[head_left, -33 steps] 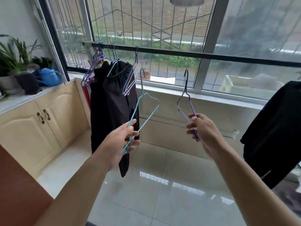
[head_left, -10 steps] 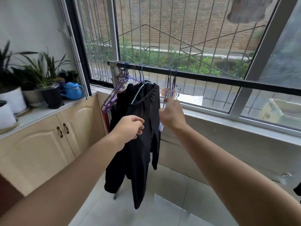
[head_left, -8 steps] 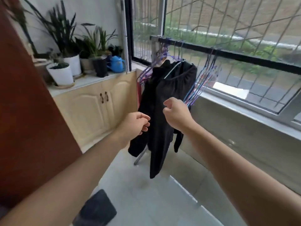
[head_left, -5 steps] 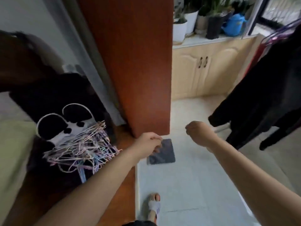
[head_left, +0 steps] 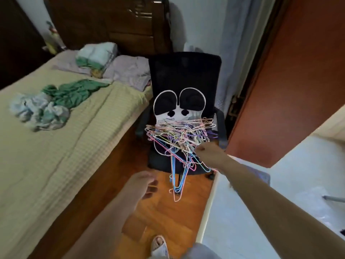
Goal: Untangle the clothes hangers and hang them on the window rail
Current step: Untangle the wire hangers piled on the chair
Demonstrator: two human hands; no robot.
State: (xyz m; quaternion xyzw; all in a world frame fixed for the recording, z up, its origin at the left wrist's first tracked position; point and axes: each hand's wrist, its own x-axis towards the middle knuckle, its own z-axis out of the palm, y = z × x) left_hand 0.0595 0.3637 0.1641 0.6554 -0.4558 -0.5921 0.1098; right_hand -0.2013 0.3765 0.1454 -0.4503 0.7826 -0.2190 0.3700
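A black mesh office chair (head_left: 184, 71) is standing on the wooden floor (head_left: 164, 217) beside the bed (head_left: 56, 146). A black-and-white cushion (head_left: 179, 103) is leaning against the chair's backrest. A yellow-green checked cover is lying over the bed, with crumpled green and pale blue clothes (head_left: 50, 103) resting on it. Folded bedding (head_left: 97, 57) and a lilac pillow (head_left: 128, 71) are sitting at the head end, in front of a dark wooden headboard (head_left: 112, 21). A reddish-brown door (head_left: 291, 81) is standing at right, next to a white tiled floor (head_left: 280, 184). A slippered foot (head_left: 159, 247) is showing at the bottom edge.
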